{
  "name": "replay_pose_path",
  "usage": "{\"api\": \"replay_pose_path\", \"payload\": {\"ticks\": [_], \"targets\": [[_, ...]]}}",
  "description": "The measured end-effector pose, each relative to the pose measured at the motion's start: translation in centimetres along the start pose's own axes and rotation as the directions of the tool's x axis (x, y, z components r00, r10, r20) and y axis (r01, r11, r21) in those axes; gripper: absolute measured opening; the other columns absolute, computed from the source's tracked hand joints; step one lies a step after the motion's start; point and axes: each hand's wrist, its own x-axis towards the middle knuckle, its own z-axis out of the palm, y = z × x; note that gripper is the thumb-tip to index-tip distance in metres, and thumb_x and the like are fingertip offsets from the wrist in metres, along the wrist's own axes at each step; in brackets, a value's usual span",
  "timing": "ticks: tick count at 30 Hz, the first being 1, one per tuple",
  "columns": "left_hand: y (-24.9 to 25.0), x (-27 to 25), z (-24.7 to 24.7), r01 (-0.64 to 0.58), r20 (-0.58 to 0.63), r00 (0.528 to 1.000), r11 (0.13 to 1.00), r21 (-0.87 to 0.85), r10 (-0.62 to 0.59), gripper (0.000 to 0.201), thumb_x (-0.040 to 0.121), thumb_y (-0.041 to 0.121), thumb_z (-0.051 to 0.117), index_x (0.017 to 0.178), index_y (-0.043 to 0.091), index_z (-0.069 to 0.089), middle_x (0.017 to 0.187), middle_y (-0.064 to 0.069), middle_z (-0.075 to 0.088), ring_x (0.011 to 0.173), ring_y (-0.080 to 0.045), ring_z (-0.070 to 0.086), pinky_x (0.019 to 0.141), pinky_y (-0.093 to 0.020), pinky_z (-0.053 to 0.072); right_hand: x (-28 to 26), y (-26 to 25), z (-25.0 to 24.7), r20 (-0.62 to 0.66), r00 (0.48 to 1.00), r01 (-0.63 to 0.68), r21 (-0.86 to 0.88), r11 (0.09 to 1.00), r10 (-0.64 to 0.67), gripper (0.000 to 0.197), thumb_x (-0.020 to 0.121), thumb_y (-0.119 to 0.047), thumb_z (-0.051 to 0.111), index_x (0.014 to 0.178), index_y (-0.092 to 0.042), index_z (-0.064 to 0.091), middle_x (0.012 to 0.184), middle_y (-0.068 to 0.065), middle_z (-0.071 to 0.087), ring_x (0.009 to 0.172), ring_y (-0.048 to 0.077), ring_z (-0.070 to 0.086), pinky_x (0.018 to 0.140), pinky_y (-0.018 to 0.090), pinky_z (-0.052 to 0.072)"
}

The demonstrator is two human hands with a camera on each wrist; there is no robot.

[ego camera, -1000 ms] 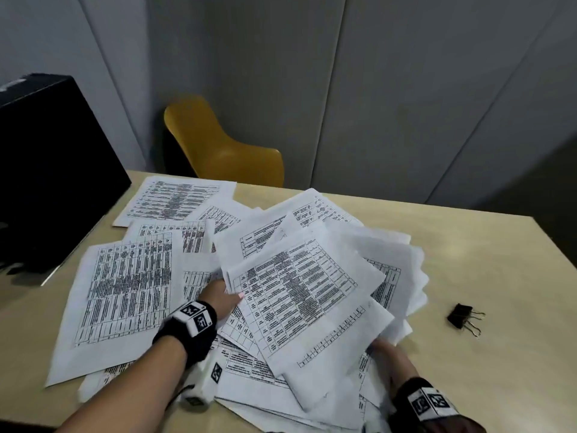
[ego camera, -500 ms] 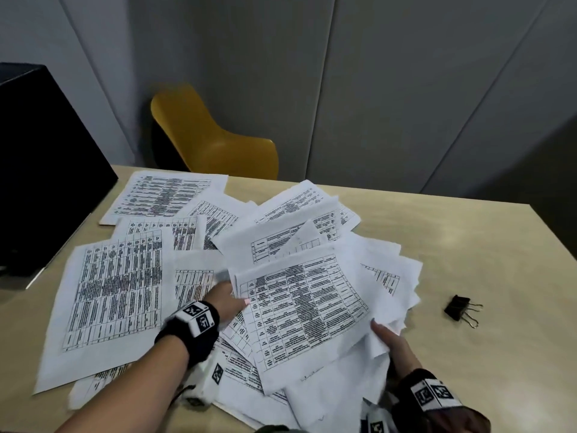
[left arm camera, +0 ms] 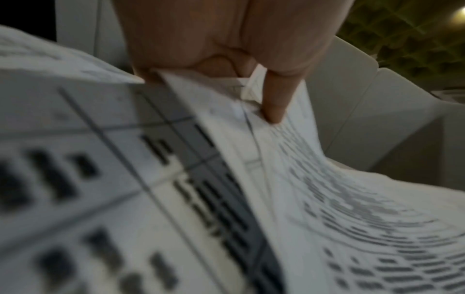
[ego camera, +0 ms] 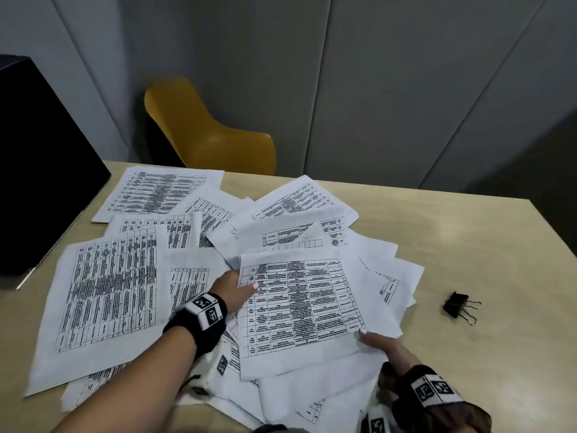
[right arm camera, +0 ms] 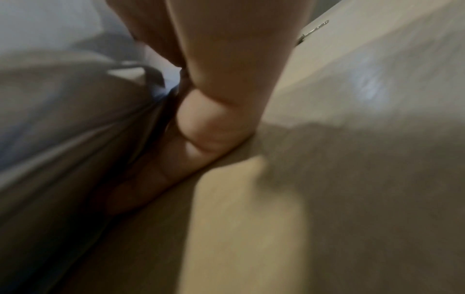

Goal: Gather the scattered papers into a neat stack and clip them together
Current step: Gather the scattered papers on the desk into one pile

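Observation:
Several white printed sheets lie fanned over the beige table (ego camera: 468, 245). A loose bunch of papers (ego camera: 299, 307) is lifted in the middle. My left hand (ego camera: 232, 290) grips its left edge, thumb on top; in the left wrist view the hand's fingers (left arm camera: 274, 103) pinch the sheets' edge (left arm camera: 226, 139). My right hand (ego camera: 379, 342) holds the bunch's lower right corner, thumb on top and fingers underneath (right arm camera: 191, 155). More sheets (ego camera: 106, 295) lie flat to the left and at the back (ego camera: 159, 192). A black binder clip (ego camera: 459, 306) sits alone at the right.
A black monitor or box (ego camera: 40, 170) stands at the table's left edge. A yellow chair (ego camera: 203, 135) is behind the table against a grey panel wall. Bare tabletop stretches to the right around the clip.
The held bunch has swung from tilted to nearly square with me and dropped lower. My right hand slid out from under the sheets to their lower right corner.

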Motion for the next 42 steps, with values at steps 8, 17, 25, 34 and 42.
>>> {"api": "replay_pose_path", "payload": {"ticks": [8, 17, 25, 34, 42], "targets": [[1.0, -0.9, 2.3, -0.023, -0.043, 0.999, 0.966, -0.258, 0.012, 0.049, 0.085, 0.014, 0.063, 0.132, 0.015, 0.047, 0.127, -0.002, 0.06, 0.118, -0.025, 0.055, 0.106, -0.041, 0.039, 1.2, 0.9, -0.1, -0.046, 0.995, 0.077, -0.118, 0.99, -0.083, 0.08, 0.038, -0.018, 0.09, 0.111, 0.002, 0.064, 0.105, 0.017, 0.07, 0.089, 0.029, 0.067, 0.067, 0.025, 0.058], [-2.1, -1.4, -1.6, -0.092, -0.405, 0.913, 0.935, -0.343, -0.059, 0.03, 0.086, 0.006, 0.06, 0.114, 0.018, 0.056, 0.109, -0.006, 0.064, 0.102, -0.026, 0.06, 0.082, -0.032, 0.05, 0.5, 1.5, -0.6, -0.206, 0.977, 0.012, -0.158, 0.987, -0.045, 0.016, 0.08, -0.005, 0.067, 0.094, 0.004, 0.066, 0.068, 0.017, 0.072, 0.059, 0.032, 0.067, 0.058, 0.036, 0.054], [-7.8, -2.4, -5.2, 0.37, -0.303, 0.911, 0.878, 0.305, -0.279, 0.077, 0.094, 0.047, 0.041, 0.15, 0.019, -0.005, 0.157, -0.011, -0.017, 0.144, -0.033, -0.016, 0.116, -0.055, 0.0, 0.8, 1.7, -0.5, -0.242, 0.97, -0.074, -0.206, 0.976, 0.022, 0.038, 0.072, -0.018, 0.075, 0.099, 0.007, 0.068, 0.094, 0.028, 0.071, 0.088, 0.045, 0.067, 0.091, 0.061, 0.047], [-7.2, -6.8, -0.5, 0.138, -0.057, 0.99, 0.829, 0.542, -0.128, 0.067, 0.095, 0.056, 0.021, 0.15, 0.025, -0.004, 0.158, -0.003, -0.015, 0.146, -0.024, -0.011, 0.116, -0.048, -0.002, 0.7, 1.6, -0.9, -0.246, 0.969, -0.073, -0.219, 0.973, 0.017, 0.035, 0.067, -0.02, 0.077, 0.089, 0.005, 0.067, 0.068, 0.023, 0.071, 0.053, 0.038, 0.067, 0.056, 0.047, 0.058], [-9.3, -4.8, -5.9, 0.366, -0.511, 0.831, 0.909, 0.201, -0.222, 0.081, 0.084, 0.054, 0.054, 0.148, 0.026, 0.013, 0.158, -0.011, 0.012, 0.144, -0.035, 0.009, 0.115, -0.053, 0.013, 0.3, 1.0, -0.5, -0.268, 0.962, -0.012, -0.229, 0.973, -0.051, 0.021, 0.079, -0.01, 0.068, 0.083, 0.009, 0.063, 0.052, 0.016, 0.068, 0.04, 0.03, 0.064, 0.042, 0.031, 0.054]]}}
